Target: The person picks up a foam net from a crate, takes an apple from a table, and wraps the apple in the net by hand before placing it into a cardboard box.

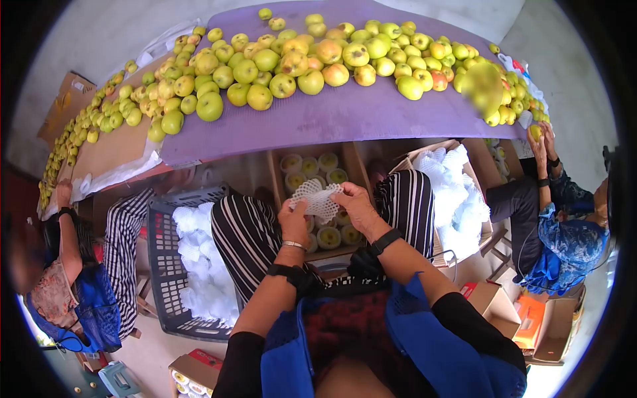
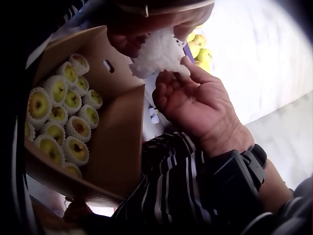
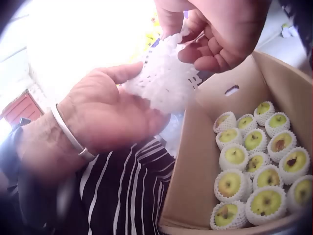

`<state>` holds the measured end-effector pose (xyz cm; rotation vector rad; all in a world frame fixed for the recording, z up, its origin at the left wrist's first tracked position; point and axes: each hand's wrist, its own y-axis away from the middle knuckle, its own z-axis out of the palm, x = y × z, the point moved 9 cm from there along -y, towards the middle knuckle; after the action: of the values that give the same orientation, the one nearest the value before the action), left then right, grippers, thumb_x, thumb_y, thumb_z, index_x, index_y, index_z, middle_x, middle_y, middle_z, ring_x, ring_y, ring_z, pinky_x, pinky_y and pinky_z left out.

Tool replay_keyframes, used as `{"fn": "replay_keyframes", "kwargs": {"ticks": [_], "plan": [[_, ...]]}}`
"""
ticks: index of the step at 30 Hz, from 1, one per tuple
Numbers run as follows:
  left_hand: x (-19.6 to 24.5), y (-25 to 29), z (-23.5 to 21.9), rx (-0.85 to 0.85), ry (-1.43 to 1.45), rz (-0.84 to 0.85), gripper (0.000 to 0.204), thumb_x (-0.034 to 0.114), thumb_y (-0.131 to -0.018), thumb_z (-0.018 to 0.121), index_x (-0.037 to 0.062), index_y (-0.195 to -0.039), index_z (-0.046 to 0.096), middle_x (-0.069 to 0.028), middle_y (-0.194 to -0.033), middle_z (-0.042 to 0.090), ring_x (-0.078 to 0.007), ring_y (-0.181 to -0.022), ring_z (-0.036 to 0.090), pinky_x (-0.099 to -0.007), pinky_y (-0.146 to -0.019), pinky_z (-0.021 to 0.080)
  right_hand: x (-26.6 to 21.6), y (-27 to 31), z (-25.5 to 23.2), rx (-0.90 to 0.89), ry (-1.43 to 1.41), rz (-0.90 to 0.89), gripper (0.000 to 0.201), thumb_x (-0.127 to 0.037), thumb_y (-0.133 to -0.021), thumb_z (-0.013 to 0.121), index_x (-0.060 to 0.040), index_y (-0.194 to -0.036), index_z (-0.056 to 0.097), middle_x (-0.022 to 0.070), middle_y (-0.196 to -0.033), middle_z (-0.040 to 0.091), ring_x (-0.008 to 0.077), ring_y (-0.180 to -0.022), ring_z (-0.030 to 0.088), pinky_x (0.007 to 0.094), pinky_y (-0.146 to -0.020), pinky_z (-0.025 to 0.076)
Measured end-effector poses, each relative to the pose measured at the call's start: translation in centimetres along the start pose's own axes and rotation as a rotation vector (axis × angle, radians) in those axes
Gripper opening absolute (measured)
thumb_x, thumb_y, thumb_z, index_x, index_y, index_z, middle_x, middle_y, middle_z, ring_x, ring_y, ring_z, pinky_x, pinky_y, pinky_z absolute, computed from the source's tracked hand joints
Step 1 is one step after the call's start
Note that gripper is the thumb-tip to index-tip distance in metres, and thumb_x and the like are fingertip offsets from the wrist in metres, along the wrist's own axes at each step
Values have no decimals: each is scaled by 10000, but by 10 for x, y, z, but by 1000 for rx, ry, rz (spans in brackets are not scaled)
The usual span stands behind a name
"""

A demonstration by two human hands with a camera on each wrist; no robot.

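Note:
A white foam fruit net is stretched between the two hands above the lap, its lattice showing at the edge. The left hand pinches it at one side; in the right wrist view this hand lies palm up with the thumb over the net. At the other edge the right hand pinches the net between thumb and fingers, also seen in the left wrist view. Below the hands, a cardboard box contains several apples in foam nets, standing between the knees.
Loose apples are heaped on a purple-covered table ahead. A dark plastic basket of white foam nets stands left, and a carton of more nets right. People sit at the left and right.

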<state>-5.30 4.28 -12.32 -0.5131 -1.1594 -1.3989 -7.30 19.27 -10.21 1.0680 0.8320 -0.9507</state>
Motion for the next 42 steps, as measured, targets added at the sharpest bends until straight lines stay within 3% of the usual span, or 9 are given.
{"fn": "replay_keyframes", "kwargs": {"ticks": [3,8,15,17,21,25,34,37,42], "plan": [[-15,-3,-20,114,8,-177,158,141,-762,575,65,-873,492,-19,-807,561,-139,-699,544,-255,-578,431,-16,3,2,-22,-131,-114,99,-21,-750,561,-12,-849,560,22,-772,567,75,-672,510,207,-614,415],[-11,12,16,-154,323,-305,252,142,-752,586,87,-980,491,-52,-932,568,-174,-826,555,-319,-669,443,-21,6,6,-68,-250,-141,132,-3,-748,552,-6,-880,563,30,-807,573,77,-726,515,211,-658,417],[-9,-3,0,-68,179,-125,281,100,-728,594,61,-986,492,-51,-922,567,-168,-790,554,-284,-664,434,-7,3,-6,22,232,-84,228,-63,-699,604,0,-909,540,70,-877,572,128,-808,536,243,-723,426],[-3,-5,-6,-46,9,-68,242,44,-680,597,47,-909,519,-30,-838,561,-131,-729,526,-252,-611,402,-54,18,-8,257,582,-543,321,-105,-648,634,-12,-935,523,118,-982,540,210,-911,515,300,-806,404],[1,2,13,-216,-231,-53,189,-11,-620,525,34,-804,518,-21,-731,519,-127,-664,497,-247,-606,410,-49,19,14,5,735,-716,300,-110,-693,555,-53,-986,524,120,-1047,514,267,-1021,458,331,-881,356],[6,3,23,-299,-63,-30,201,4,-588,457,40,-787,463,-38,-769,525,-163,-714,526,-257,-665,423,-3,-6,5,-18,482,-298,304,-45,-714,487,-30,-1017,504,124,-920,570,217,-878,540,323,-790,412],[20,12,37,-412,58,43,249,58,-626,470,33,-869,424,-67,-788,507,-181,-733,532,-295,-678,447,31,-7,-9,-22,643,60,207,-85,-723,497,-18,-891,596,133,-795,609,203,-759,573,327,-674,442],[22,6,32,-399,160,87,247,56,-643,469,24,-884,423,-74,-805,515,-187,-723,540,-297,-661,461,21,-12,-8,14,873,-123,206,-111,-729,511,-27,-892,604,153,-785,611,224,-781,581,344,-683,443],[-3,-6,11,-255,-150,-48,179,0,-653,475,19,-829,453,-42,-730,516,-132,-619,510,-263,-583,443,-10,6,-3,78,103,-307,392,-170,-697,614,-1,-1042,532,128,-921,597,232,-891,555,340,-774,427]]}}
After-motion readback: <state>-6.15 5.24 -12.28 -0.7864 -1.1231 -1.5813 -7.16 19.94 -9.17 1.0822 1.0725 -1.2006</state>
